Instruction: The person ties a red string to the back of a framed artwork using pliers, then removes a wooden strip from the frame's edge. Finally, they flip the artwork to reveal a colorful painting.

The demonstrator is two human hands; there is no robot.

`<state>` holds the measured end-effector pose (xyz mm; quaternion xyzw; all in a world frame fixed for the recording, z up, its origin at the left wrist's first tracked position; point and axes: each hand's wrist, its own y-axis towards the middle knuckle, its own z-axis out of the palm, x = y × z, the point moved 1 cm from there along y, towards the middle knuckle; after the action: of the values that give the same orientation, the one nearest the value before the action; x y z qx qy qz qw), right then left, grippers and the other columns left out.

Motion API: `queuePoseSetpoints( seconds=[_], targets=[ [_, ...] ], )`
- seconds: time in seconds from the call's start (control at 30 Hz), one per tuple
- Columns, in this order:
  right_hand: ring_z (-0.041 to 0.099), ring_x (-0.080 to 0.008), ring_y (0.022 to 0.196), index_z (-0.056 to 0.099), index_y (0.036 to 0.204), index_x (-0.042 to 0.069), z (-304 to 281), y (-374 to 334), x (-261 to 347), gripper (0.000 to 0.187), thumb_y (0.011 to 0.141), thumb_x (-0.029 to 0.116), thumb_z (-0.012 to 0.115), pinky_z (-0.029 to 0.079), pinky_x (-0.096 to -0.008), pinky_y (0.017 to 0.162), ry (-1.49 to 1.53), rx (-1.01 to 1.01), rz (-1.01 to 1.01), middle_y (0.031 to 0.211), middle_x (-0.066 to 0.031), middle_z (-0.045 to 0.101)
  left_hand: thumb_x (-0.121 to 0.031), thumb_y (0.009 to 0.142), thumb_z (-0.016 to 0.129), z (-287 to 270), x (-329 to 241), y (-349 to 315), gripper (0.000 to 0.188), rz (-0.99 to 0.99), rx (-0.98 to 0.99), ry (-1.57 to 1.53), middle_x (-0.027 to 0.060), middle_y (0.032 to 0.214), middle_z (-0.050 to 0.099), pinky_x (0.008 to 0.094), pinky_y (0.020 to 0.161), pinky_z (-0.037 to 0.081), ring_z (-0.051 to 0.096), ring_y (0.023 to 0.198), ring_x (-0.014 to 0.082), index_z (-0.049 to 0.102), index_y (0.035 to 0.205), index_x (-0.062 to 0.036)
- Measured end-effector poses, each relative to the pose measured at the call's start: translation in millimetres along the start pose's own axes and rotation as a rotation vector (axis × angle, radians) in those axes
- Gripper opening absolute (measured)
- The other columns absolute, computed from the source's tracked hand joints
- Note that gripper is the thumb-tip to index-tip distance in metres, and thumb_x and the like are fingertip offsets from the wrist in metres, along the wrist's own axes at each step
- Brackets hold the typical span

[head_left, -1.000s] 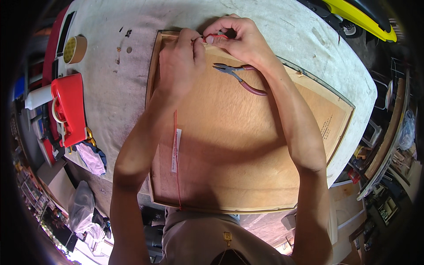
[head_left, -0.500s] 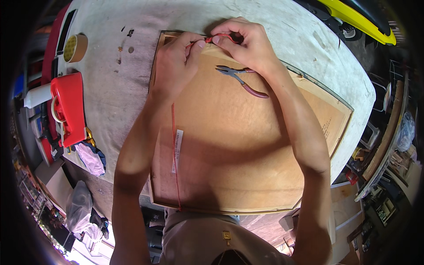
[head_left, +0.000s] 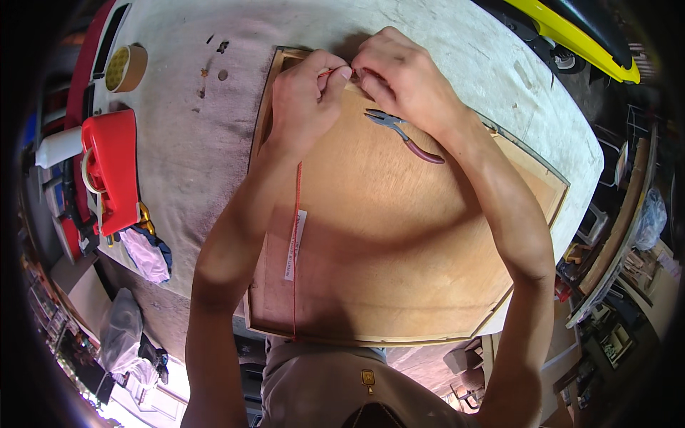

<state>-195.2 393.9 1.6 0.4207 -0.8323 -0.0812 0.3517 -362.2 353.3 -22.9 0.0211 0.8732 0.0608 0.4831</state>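
Note:
A framed wooden panel [head_left: 385, 214] lies back side up before me. A thin red cord [head_left: 297, 187] runs up its left part from the near edge, passing a white printed strip [head_left: 294, 253]. At the far frame edge, my left hand [head_left: 308, 96] is closed, pinching the red cord between thumb and fingers. Close beside it, my right hand [head_left: 407, 80] is curled around the cord's other part, mostly hidden by its fingers. Diagonal cutting pliers [head_left: 389, 120] with dark red handles rest on the panel below my right hand, one handle hidden by it.
The panel rests on a pale cloth-covered table [head_left: 193, 143]. Along the left stand a roll of brown tape [head_left: 133, 70], a red container [head_left: 114, 167] and a white bottle [head_left: 58, 148]. A yellow object [head_left: 571, 39] is beyond the far right edge. Cluttered shelving [head_left: 621, 228] lies to the right.
Both hands have shifted slightly right in view, along with the panel and pliers. The red loop that showed at my right fingers is now hidden, and a small gap shows between the fingertips.

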Motion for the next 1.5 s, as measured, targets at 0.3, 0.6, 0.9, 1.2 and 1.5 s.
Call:
queuePoseSetpoints(
  seconds=[0.3, 0.6, 0.9, 1.2, 1.5],
  targets=[
    [0.060, -0.0284, 0.084, 0.070, 0.089, 0.002, -6.4, -0.8, 11.1, 0.014, 0.076, 0.000, 0.068, 0.052, -0.0372, 0.074, -0.050, 0.014, 0.160, 0.084, -0.0092, 0.063, -0.016, 0.089, 0.067, -5.3, -3.4, 2.1, 0.010, -0.056, 0.063, -0.041, 0.0072, 0.057, 0.055, 0.0317, 0.050, 0.042, 0.050, 0.047, 0.0167, 0.065, 0.089, -0.0058],
    [0.065, -0.0273, 0.075, 0.071, 0.093, 0.000, 0.7, 0.2, 12.0, 0.011, 0.083, -0.001, 0.066, 0.054, -0.0340, 0.066, 0.098, -0.069, 0.292, 0.088, -0.0111, 0.068, -0.018, 0.089, 0.067, -5.9, -2.2, 2.6, 0.013, -0.087, 0.081, -0.037, 0.0055, 0.059, 0.059, 0.0303, 0.052, 0.043, 0.052, 0.050, 0.0139, 0.066, 0.091, -0.0045],
    [0.062, -0.0290, 0.083, 0.072, 0.087, 0.003, 10.3, -6.3, 13.9, 0.009, 0.080, -0.002, 0.068, 0.050, -0.0375, 0.074, 0.151, -0.154, 0.414, 0.085, -0.0102, 0.065, -0.015, 0.093, 0.064, -3.5, 0.4, 4.3, 0.013, -0.087, 0.083, -0.165, -0.0050, 0.061, 0.044, 0.0229, 0.052, 0.033, 0.035, 0.057, 0.0040, 0.067, 0.096, -0.0030],
    [0.058, -0.0163, 0.083, 0.075, 0.098, 0.005, 12.1, -16.0, -9.6, 0.018, 0.080, 0.006, 0.077, 0.048, -0.0309, 0.073, 0.590, -0.126, 0.548, 0.089, -0.0043, 0.064, -0.014, 0.085, 0.072, 2.8, -2.6, 2.6, 0.017, 0.158, -0.026, 0.035, 0.0035, 0.061, 0.057, 0.0278, 0.050, 0.040, 0.046, 0.052, 0.0082, 0.067, 0.098, -0.0032],
    [0.058, -0.0150, 0.088, 0.074, 0.098, 0.005, 5.1, -24.1, -11.7, 0.019, 0.079, 0.002, 0.076, 0.048, -0.0286, 0.073, 0.468, -0.142, 0.589, 0.105, -0.0039, 0.061, -0.016, 0.087, 0.061, -6.4, -27.6, 9.4, 0.020, -0.007, 0.205, 0.370, 0.0220, 0.063, 0.059, 0.0417, 0.058, 0.047, 0.061, 0.061, 0.0369, 0.061, 0.077, 0.0019]
  ],
)
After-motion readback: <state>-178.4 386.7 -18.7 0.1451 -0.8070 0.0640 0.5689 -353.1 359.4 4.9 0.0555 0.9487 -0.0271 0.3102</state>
